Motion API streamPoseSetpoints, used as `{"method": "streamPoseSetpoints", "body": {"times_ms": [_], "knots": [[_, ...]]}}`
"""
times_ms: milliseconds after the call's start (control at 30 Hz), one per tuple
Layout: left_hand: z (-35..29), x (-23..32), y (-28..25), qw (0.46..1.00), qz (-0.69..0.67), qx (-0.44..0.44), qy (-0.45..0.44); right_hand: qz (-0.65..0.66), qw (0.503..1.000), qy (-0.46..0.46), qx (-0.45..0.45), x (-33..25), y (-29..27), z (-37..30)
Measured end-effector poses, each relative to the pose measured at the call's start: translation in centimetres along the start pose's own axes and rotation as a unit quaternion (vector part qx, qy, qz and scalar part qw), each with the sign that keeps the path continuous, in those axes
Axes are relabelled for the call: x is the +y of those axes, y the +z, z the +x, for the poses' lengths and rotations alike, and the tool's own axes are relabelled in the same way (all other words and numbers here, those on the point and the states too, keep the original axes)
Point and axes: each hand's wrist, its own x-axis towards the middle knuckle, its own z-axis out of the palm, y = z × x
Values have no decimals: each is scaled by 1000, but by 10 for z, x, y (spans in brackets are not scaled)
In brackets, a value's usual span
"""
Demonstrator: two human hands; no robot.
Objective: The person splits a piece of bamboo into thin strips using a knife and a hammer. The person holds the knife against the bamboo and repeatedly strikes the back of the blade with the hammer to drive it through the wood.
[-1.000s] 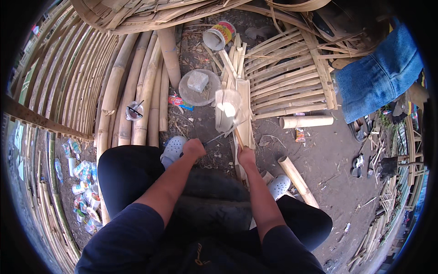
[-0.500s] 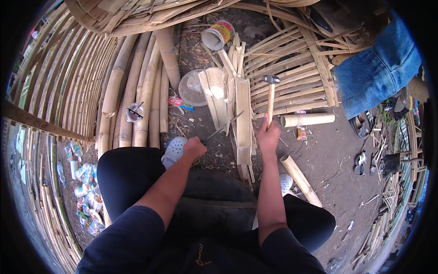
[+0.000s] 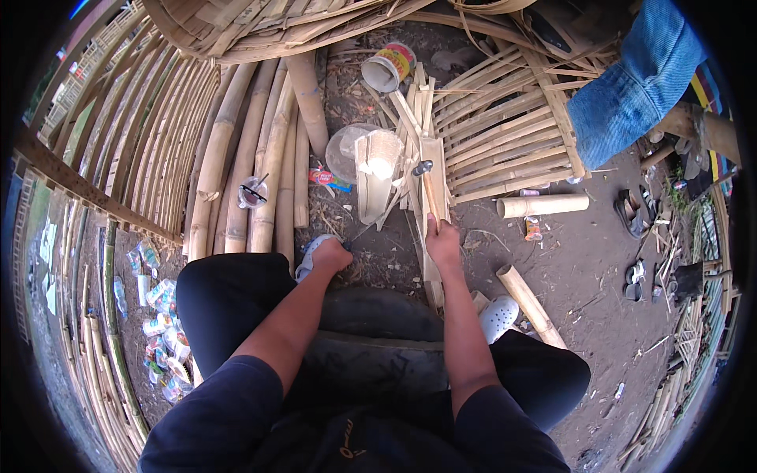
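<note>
My right hand point(image 3: 443, 243) is wrapped round the wooden handle of a hammer point(image 3: 430, 191). Its dark metal head is over a long split bamboo piece point(image 3: 433, 268) lying lengthwise in front of me. My left hand point(image 3: 334, 257) is closed in a fist beside my left clog point(image 3: 315, 251). A knife's thin blade showed from this fist a moment earlier; now the blade can hardly be made out. Beyond the hands, a pale split bamboo piece point(image 3: 377, 177) leans by a round, clear lid-like thing point(image 3: 341, 150).
Bamboo poles point(image 3: 260, 158) lie at the left, with a cup point(image 3: 252, 193) on them. A slatted bamboo panel point(image 3: 505, 126) is at the far right, near a person's denim-covered leg point(image 3: 623, 102). A bucket point(image 3: 386, 67) lies at the back. Cut bamboo lengths point(image 3: 544, 206) and plastic litter point(image 3: 165, 315) lie around.
The hammer has come down and left, from raised at the right to over the split bamboo. The knife blade no longer shows clearly. The whole view has shifted slightly.
</note>
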Motion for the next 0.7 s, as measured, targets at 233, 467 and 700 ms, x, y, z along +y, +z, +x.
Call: {"method": "streamPoseSetpoints", "body": {"times_ms": [233, 467, 700], "knots": [[-3, 0, 7, 998, 14, -52, -14, 6, 997, 5, -79, 14, 27, -20], [5, -13, 7, 999, 19, -43, -22, -24, 985, 47, -166, 22, 48, -31], [9, -9, -7, 998, 9, -57, -21, -12, 988, 30, -150, 23, 55, -35]]}}
